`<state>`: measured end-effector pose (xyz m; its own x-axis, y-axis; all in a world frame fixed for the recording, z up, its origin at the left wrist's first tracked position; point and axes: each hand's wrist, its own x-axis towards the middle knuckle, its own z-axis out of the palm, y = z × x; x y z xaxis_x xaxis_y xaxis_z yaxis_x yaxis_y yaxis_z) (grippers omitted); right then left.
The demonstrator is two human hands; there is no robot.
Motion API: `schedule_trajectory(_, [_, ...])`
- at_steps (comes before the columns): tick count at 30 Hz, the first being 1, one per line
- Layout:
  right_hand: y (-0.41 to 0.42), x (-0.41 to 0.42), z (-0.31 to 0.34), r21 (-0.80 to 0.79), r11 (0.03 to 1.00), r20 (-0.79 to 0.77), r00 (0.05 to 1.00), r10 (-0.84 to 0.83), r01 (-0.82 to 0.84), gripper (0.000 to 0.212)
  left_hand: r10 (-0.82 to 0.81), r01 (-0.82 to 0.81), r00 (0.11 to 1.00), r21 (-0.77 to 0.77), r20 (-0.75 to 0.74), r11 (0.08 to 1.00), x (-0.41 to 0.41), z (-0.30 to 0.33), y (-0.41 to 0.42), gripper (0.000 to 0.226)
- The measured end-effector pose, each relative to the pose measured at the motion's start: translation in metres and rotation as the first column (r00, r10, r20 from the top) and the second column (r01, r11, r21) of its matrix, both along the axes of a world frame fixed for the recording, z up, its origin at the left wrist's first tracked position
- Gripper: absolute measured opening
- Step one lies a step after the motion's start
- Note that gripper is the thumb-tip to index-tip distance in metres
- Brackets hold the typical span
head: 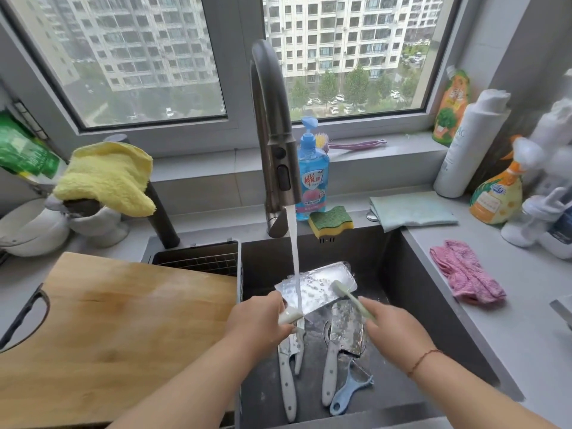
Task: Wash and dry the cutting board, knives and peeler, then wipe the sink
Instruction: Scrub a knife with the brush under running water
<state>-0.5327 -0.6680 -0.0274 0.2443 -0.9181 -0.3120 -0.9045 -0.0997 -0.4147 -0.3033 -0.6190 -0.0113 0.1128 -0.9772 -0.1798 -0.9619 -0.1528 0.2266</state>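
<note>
Left hand (261, 317) grips cleaver (315, 289) handle under tap (272, 144) stream, over sink (418, 289). Right hand (393, 328) pinches brush (349, 297), head on blade. Two knives (340, 335), peeler (349, 388) in sink. Board (108, 320) left.

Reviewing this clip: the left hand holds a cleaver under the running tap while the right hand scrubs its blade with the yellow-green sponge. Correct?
Not quite. The right hand scrubs the blade with a pale green brush, not the sponge, which sits untouched on the sink's back ledge. The rest stands: the left hand holds the cleaver under the running tap. The head view shows it.
</note>
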Motion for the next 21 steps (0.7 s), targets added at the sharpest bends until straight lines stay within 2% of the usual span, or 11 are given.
schedule_trajectory(3, [-0.009,-0.009,0.004,-0.037,0.997,-0.046,0.997,-0.065,0.063,0.047,-0.002,0.002,1.000,0.014,0.008,1.000,0.001,-0.003,0.001,0.040])
schedule_trajectory(7, [0.014,0.009,0.012,-0.061,0.991,0.125,0.984,0.130,-0.123,0.041,0.001,-0.001,1.000,0.006,0.000,1.000,0.003,-0.004,0.000,0.041])
schedule_trajectory(9, [0.025,0.016,0.011,-0.039,0.985,0.154,0.973,0.173,-0.169,0.042,-0.001,0.001,1.000,-0.005,-0.014,1.000,0.003,-0.003,0.000,0.041])
schedule_trajectory(12, [0.006,0.007,0.005,-0.001,1.000,0.108,0.994,0.025,-0.025,0.038,-0.001,0.001,1.000,-0.018,0.001,1.000,0.004,-0.001,0.000,0.041])
schedule_trajectory(15, [-0.010,-0.005,0.004,-0.047,0.997,-0.059,0.996,-0.070,0.068,0.044,-0.005,0.005,1.000,0.010,0.025,1.000,0.006,-0.002,0.001,0.040])
schedule_trajectory(21, [0.026,0.028,0.013,0.091,0.972,0.171,0.965,0.200,-0.218,0.045,-0.003,0.002,1.000,0.014,0.024,1.000,0.006,-0.006,0.002,0.040])
